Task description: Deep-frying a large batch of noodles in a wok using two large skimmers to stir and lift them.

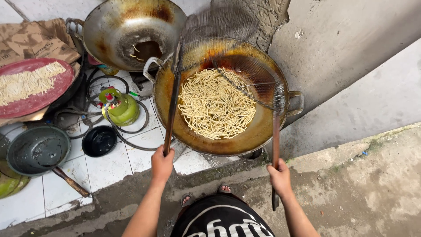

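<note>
- While the left hand (162,163) grips one wire skimmer (210,33), fingers wrapped around its handle end, it looks light, stiff.
- Right hand (280,177) clasps the other skimmer (256,85) likewise, above the wok (164,94).

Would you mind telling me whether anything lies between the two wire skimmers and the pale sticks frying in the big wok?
Nothing visible does. The left skimmer and right skimmer hang over the sticks in the wok.

Grey concrete wall (351,52) rises behind; white floor tiles (109,166) meet rough cement ground (372,188) in daylight.
</note>
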